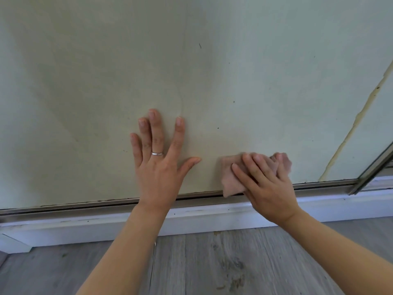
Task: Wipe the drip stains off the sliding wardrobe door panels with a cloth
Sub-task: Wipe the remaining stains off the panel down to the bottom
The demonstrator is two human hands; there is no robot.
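Two bare hands worked low on a pale green sliding door panel (212, 71), close to its bottom edge, where a metal track (85, 206) ran along above a white skirting board (191, 220) and a grey wood-look floor (212, 262). Above and to the left of the hands the panel stretched away wide and free, while to the right a second panel (378, 128) met it at a slanted metal frame edge (374, 169), with a ragged yellowish strip (348, 135) running down just beside that edge. The left hand (159, 167) lay flat against the panel, fingers straight and spread wide, thumb pointing right, a silver ring (157, 153) on one finger; it held nothing. The right hand (270, 186) pressed a pinkish cloth (231, 179) against the panel just above the track, its fingers laid fairly straight over the fabric, angled up and to the left. The cloth's lower corner hung over the track. Both forearms reached in from the bottom of the view and were cut off there. Much of the cloth was hidden beneath the right hand, and it looked blurred. Faint curved streaks (181, 103) and small dark specks (200, 46) marked the panel, though the streaks were hard to make out.
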